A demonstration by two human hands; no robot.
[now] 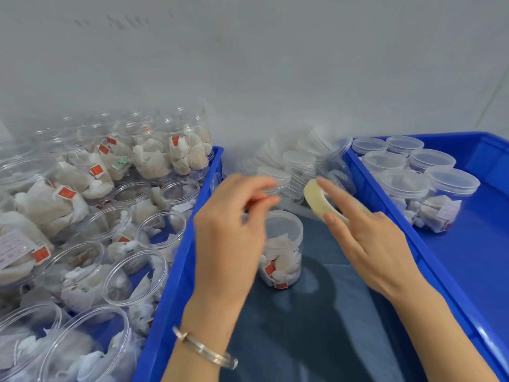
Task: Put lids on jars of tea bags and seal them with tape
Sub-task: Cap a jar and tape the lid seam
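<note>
Both hands hover above the lidded jar (283,248), right hand (366,238) gripping tape roll (321,201).

Right hand (369,238) holds a tape roll (319,199) above a lidded jar (283,249); left hand (231,224) pinches beside it.

One head-worn view looks forward and down, close over both hands, with a wall (248,64) filling the far half.
</note>
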